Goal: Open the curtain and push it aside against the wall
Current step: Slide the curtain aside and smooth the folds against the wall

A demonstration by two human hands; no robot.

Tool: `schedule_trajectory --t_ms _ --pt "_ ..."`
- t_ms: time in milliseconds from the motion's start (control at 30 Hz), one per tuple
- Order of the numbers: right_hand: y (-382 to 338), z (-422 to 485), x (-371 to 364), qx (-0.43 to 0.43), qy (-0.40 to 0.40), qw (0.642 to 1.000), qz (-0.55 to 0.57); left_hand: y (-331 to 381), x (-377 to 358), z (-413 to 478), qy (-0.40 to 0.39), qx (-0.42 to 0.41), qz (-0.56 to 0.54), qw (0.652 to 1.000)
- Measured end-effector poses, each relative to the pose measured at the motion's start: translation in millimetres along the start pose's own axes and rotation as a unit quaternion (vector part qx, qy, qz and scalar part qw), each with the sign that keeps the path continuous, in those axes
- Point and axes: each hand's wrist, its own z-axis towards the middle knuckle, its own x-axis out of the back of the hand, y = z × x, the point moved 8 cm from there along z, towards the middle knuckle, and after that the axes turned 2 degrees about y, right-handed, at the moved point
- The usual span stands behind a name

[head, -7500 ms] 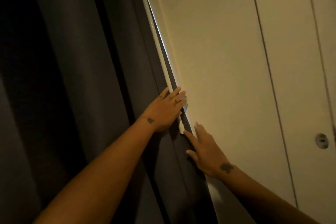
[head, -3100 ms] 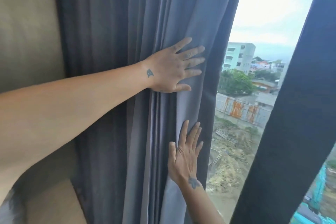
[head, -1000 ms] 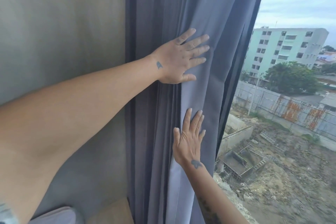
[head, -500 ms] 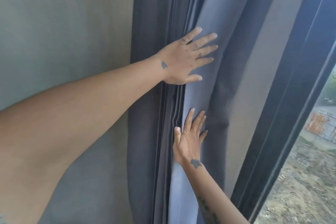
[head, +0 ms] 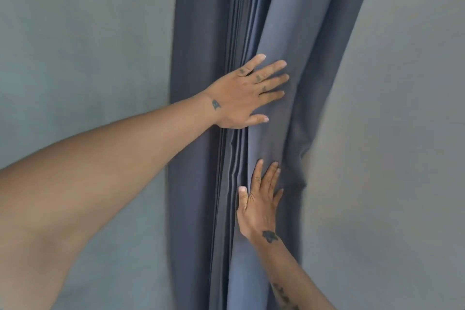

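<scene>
The blue-grey curtain [head: 271, 20] hangs bunched into a narrow column of tight vertical folds in the middle of the view. My left hand [head: 241, 95] lies flat on its folds, fingers spread and pointing right. Below it, my right hand [head: 259, 204] presses flat on the fabric with fingers pointing up. Neither hand grips the cloth. Grey wall [head: 83, 45] shows left of the curtain.
A second stretch of plain grey wall [head: 392, 133] fills the right side, meeting the curtain's outer edge. No window or frame is in view.
The dark window frame and the outdoor view have left the picture on the right. The curtain bundle now sits between two grey surfaces. Both hands stay flat on the fabric.
</scene>
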Motion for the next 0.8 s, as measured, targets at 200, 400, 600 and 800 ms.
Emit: schedule_trajectory --t_ms 200,400,600,800 --pt "-5.1 33.7 -29.4 -0.002 -0.022 1.000 -0.009 -14.4 -40.7 -2.7 -0.033 0.009 -0.004 0.999" --pt "-17.0 55.8 -45.3 -0.001 -0.034 0.999 -0.028 -29.6 -60.3 -8.1 -0.058 0.012 -0.008 0.998" --pt "-23.2 57.6 -48.7 -0.010 -0.042 0.998 -0.040 -30.3 -72.4 -11.2 -0.082 0.016 -0.040 0.996" --pt "-29.5 63.6 -57.0 -0.014 -0.050 0.997 -0.054 -36.9 -86.4 -14.8 -0.109 0.017 -0.045 0.993"
